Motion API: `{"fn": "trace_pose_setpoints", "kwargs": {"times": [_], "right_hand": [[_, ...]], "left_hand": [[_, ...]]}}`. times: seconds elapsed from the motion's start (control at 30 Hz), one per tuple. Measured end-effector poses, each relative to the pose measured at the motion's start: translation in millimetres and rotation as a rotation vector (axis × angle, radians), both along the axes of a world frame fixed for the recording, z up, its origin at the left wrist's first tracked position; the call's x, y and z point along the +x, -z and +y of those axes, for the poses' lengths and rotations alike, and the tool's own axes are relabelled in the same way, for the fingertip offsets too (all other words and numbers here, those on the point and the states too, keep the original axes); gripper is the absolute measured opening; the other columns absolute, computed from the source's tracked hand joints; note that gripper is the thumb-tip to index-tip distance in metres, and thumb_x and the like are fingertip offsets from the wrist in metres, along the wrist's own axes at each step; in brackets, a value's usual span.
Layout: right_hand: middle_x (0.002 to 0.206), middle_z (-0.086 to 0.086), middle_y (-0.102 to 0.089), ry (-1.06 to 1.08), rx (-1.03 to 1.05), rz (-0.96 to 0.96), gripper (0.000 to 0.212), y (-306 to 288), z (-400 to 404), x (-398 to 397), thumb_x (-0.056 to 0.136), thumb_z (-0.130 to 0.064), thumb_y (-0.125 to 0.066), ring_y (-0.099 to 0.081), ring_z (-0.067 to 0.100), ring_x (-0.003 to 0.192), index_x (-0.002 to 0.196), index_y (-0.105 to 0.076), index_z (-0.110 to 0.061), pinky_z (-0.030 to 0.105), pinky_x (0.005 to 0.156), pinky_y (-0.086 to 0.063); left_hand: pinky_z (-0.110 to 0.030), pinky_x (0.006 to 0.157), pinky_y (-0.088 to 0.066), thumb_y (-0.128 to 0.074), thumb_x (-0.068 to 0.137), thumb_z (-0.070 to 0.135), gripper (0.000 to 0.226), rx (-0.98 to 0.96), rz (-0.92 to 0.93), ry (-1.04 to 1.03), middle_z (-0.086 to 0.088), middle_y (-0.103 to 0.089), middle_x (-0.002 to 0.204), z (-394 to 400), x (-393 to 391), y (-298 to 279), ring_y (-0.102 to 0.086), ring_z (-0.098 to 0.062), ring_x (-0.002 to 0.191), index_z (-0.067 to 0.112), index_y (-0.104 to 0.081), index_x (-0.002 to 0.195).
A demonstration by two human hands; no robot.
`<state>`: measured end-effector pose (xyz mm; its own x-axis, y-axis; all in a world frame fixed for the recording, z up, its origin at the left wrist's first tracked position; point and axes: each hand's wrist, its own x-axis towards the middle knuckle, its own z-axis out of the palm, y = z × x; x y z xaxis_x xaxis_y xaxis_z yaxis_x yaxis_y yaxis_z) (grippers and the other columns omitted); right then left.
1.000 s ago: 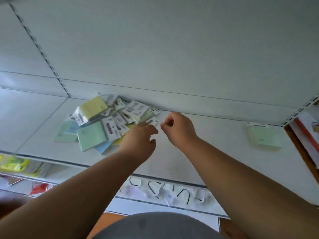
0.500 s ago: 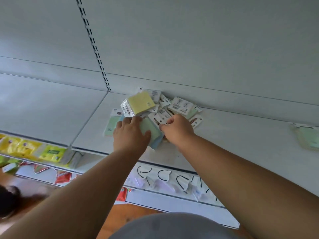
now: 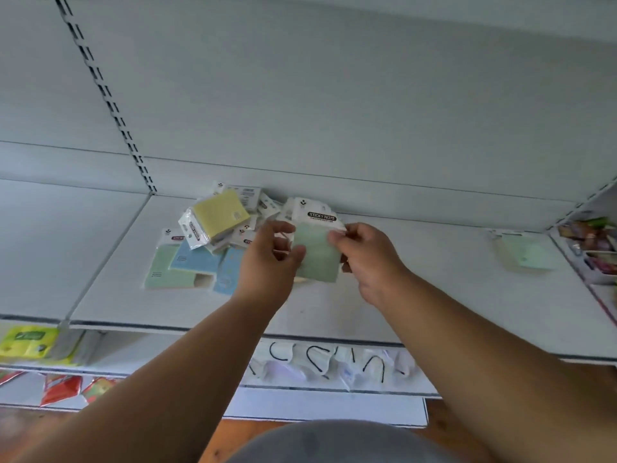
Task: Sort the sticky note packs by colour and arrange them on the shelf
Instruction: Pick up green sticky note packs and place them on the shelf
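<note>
A loose pile of sticky note packs (image 3: 213, 235) lies on the white shelf (image 3: 417, 295) against its back wall, with a yellow pack (image 3: 222, 212) on top and green (image 3: 163, 270) and blue (image 3: 197, 259) ones in front. A green pack (image 3: 317, 253) with a white "STICKY NOTE" header is lifted just right of the pile. My right hand (image 3: 367, 259) pinches its upper right edge. My left hand (image 3: 270, 259) touches its left edge with thumb and fingers. Another green pack (image 3: 526, 253) lies alone at the shelf's right end.
A slotted upright (image 3: 110, 105) runs up the back panel at left. Colourful goods (image 3: 592, 245) fill the unit at far right. Lower shelves hold yellow packets (image 3: 26, 342), red packets (image 3: 63, 389) and white bagged items (image 3: 320, 362).
Both hands were down in the pile; now they have come up and to the right with a green pack held between them. The camera view shifted left.
</note>
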<state>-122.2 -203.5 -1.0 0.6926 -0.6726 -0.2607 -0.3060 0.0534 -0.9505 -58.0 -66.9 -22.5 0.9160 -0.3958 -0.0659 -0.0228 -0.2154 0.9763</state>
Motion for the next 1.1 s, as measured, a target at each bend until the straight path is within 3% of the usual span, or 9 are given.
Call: {"fn": "trace_pose_setpoints", "kwargs": {"times": [0.1,0.17,0.23,0.37,0.5,0.7,0.8,1.0,1.1], "right_hand": [[0.088,0.005,-0.067,0.125,-0.035,-0.016,0.018,-7.6,-49.1,-31.4,0.082,-0.016,-0.073,-0.059,0.018,0.066,0.095,-0.060,-0.015,0.029,0.057,-0.046],[0.094,0.004,-0.070,0.196,-0.142,0.016,0.029,-8.2,-82.5,-55.2,0.073,-0.027,-0.075,-0.067,0.025,0.080,0.096,-0.059,-0.018,0.039,0.067,-0.054],[0.087,-0.001,-0.067,0.248,-0.275,0.067,0.024,-8.2,-116.2,-81.1,0.072,-0.030,-0.074,-0.065,0.022,0.080,0.087,-0.056,-0.023,0.046,0.075,-0.056],[0.082,-0.010,-0.061,0.290,-0.509,0.221,0.021,-8.9,-187.8,-130.6,0.082,-0.029,-0.072,-0.061,0.014,0.079,0.092,-0.057,-0.019,0.032,0.070,-0.051],[0.095,-0.003,-0.066,0.295,-0.504,0.289,0.018,-5.5,-267.1,-173.0,0.084,-0.022,-0.065,-0.063,0.019,0.090,0.101,-0.060,-0.018,0.037,0.078,-0.055],[0.096,0.000,-0.068,0.164,-0.534,0.386,0.009,-5.2,-359.2,-194.9,0.082,-0.023,-0.066,-0.066,0.023,0.088,0.089,-0.059,-0.025,0.044,0.082,-0.057],[0.096,0.004,-0.067,0.080,-0.575,0.425,0.006,-1.2,-380.0,-193.0,0.084,-0.019,-0.063,-0.064,0.025,0.092,0.090,-0.063,-0.019,0.039,0.083,-0.055],[0.109,0.007,-0.064,-0.072,-0.659,0.484,0.028,13.9,-392.9,-183.7,0.085,-0.021,-0.066,-0.059,0.026,0.101,0.111,-0.059,-0.014,0.027,0.076,-0.044],[0.105,0.008,-0.063,-0.075,-0.667,0.487,0.027,20.3,-392.6,-186.2,0.085,-0.021,-0.064,-0.059,0.028,0.095,0.108,-0.053,-0.014,0.030,0.073,-0.045]], "left_hand": [[-0.034,0.065,-0.057,-0.074,0.077,0.017,0.049,0.062,-0.012,0.199,0.013,-0.063,0.079,-42.0,-17.2,5.1,-0.066,-0.011,0.071,0.052,-0.056,0.107],[-0.023,0.057,-0.052,-0.075,0.076,0.017,0.054,0.083,-0.033,0.284,0.012,-0.064,0.081,-75.5,-32.4,3.0,-0.065,-0.004,0.068,0.049,-0.057,0.116],[-0.013,0.051,-0.045,-0.075,0.076,0.013,0.058,0.122,-0.064,0.371,0.013,-0.064,0.084,-111.8,-51.5,-0.9,-0.063,0.001,0.064,0.043,-0.056,0.122],[-0.008,0.056,-0.045,-0.071,0.077,0.014,0.067,0.261,-0.178,0.523,0.015,-0.062,0.093,-191.3,-95.0,-4.5,-0.063,0.000,0.071,0.035,-0.047,0.136],[-0.020,0.064,-0.052,-0.068,0.079,0.018,0.056,0.305,-0.206,0.489,0.015,-0.062,0.096,-265.5,-141.0,-5.8,-0.063,-0.003,0.079,0.031,-0.047,0.130],[-0.030,0.086,-0.050,-0.064,0.085,0.027,0.037,0.507,-0.430,0.487,0.004,-0.060,0.112,-348.1,-176.3,-1.4,-0.062,-0.016,0.097,0.027,-0.059,0.122],[-0.031,0.090,-0.047,-0.058,0.090,0.029,0.034,0.620,-0.522,0.478,0.000,-0.057,0.115,-367.3,-183.6,4.8,-0.057,-0.021,0.106,0.026,-0.059,0.124],[-0.035,0.089,-0.048,-0.054,0.092,0.028,0.028,0.761,-0.556,0.476,-0.004,-0.054,0.113,-375.8,-183.2,14.1,-0.056,-0.025,0.105,0.028,-0.065,0.118],[-0.034,0.089,-0.047,-0.056,0.091,0.028,0.029,0.768,-0.563,0.470,-0.004,-0.055,0.114,-378.1,-183.9,15.7,-0.056,-0.024,0.105,0.029,-0.065,0.119]]}}
